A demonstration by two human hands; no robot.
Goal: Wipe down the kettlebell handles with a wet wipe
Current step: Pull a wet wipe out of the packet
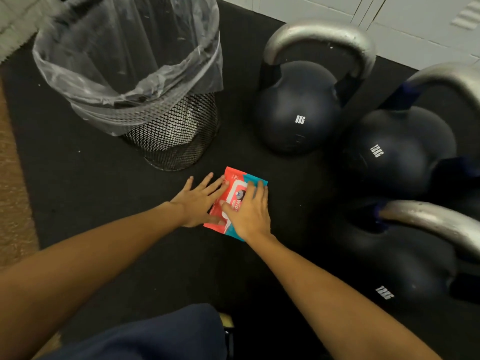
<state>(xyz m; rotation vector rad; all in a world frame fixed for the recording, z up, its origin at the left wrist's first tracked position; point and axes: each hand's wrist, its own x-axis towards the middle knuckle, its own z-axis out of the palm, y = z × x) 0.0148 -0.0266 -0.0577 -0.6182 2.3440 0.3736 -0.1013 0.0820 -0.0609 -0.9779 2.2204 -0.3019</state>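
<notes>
1. Three kettlebells stand on the black floor mat [104,203] to our right: an 8 kg one [298,110], a 12 kg one [400,149] and another 12 kg one [394,271], all with bare metal handles.
2. The wet wipe pack [235,187] lies flat on the mat between them and the mesh bin [145,100].
3. Our left hand [197,203] rests flat on the pack's edge, fingers straight; our right hand [249,211] presses its lid area, fingers only loosely bent.
4. We judge this the opening step: no wipe is out yet.
5. Next calls for steadying the pack, lifting the flap and pinching out one wipe.
</notes>
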